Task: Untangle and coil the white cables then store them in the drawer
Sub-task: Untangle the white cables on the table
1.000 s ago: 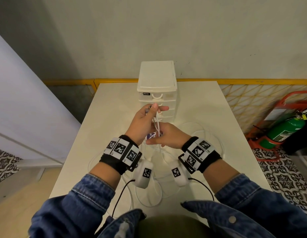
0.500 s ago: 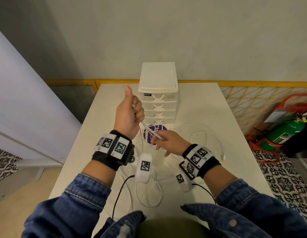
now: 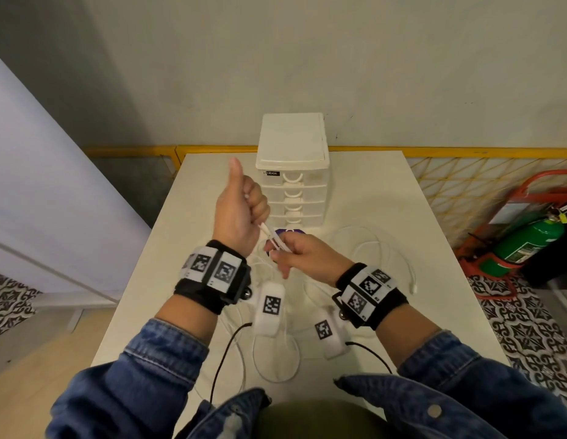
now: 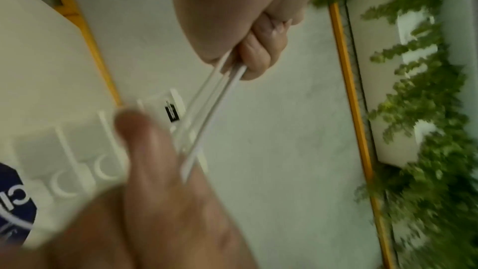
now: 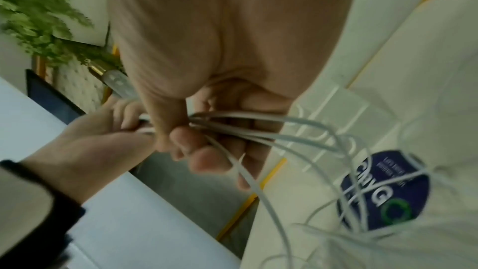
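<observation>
Several white cable strands (image 3: 273,238) run taut between my two hands above the table. My left hand (image 3: 244,213) is raised in a fist with the thumb up and grips the strands' upper end. My right hand (image 3: 287,252) pinches the same strands lower down, just in front of the white drawer unit (image 3: 293,172), whose drawers are all closed. In the left wrist view the curled fingers (image 4: 254,56) hold the strands (image 4: 207,114). The right wrist view shows the cables (image 5: 271,132) fanning out of my fingers (image 5: 199,150) towards the table. Loose loops (image 3: 378,248) lie to the right and near me (image 3: 276,362).
The white table (image 3: 187,248) carries a round purple sticker (image 3: 290,232) in front of the drawer unit. A green fire extinguisher (image 3: 529,245) on a red stand sits on the floor to the right. A pale partition (image 3: 38,185) stands on the left.
My left hand has left the drawer front and risen up and to the left in a fist, pulling the strands taut. My right hand stayed almost in place, still pinching them.
</observation>
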The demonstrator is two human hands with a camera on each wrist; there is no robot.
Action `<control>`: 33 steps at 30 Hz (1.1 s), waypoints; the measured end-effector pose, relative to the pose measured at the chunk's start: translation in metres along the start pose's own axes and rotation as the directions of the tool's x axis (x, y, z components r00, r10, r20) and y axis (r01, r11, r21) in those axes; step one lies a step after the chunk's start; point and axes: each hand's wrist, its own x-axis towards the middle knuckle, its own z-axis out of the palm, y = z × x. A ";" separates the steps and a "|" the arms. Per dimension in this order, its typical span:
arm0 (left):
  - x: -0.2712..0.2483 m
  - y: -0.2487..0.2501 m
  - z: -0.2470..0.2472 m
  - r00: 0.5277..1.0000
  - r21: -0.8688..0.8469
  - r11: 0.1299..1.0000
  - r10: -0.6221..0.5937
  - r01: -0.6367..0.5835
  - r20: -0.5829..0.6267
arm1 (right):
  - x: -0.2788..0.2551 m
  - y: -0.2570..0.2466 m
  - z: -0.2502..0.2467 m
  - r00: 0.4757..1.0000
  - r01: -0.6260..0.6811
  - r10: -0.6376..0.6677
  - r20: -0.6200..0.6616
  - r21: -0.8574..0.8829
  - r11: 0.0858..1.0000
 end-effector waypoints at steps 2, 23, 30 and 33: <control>0.007 0.008 -0.014 0.996 -0.023 0.999 0.036 -0.038 -0.080 | -0.003 0.002 -0.009 0.996 -0.005 0.006 -0.085 0.014 1.000; -0.008 -0.025 -0.022 0.899 0.714 0.687 -0.221 -0.131 0.378 | 0.005 -0.030 -0.055 0.916 0.106 -0.239 -0.322 -0.381 0.918; -0.011 -0.015 -0.009 0.830 0.616 0.788 -0.338 -0.009 0.444 | 0.005 -0.043 -0.071 0.825 0.262 -0.391 -0.407 -0.338 0.904; -0.012 -0.012 -0.005 0.828 0.559 0.829 -0.308 -0.009 0.469 | 0.009 -0.044 -0.074 0.792 0.335 -0.449 -0.414 -0.320 0.886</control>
